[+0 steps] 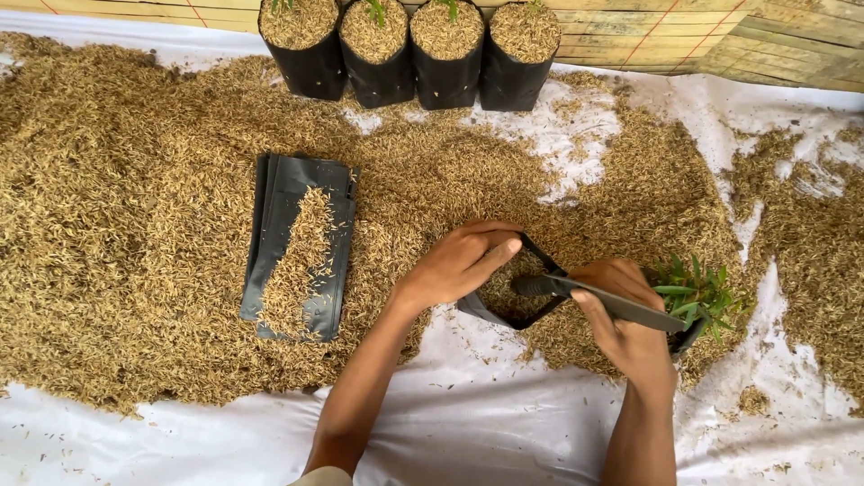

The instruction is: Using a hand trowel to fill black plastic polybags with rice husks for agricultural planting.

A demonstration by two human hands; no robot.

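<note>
Right now I'm mid-fill: left hand [459,263] grips open the black grow bag [517,306]'s rim, right hand [621,319] clamps its other edge. Next, I'd judge: scoop rice husk [135,225] in w/o collapsing the mouth.

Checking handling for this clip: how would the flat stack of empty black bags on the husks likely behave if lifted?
The stack of black bags lies flat and thin, so probably floppy and light. The loose husks heaped on top would likely slide off.
</note>
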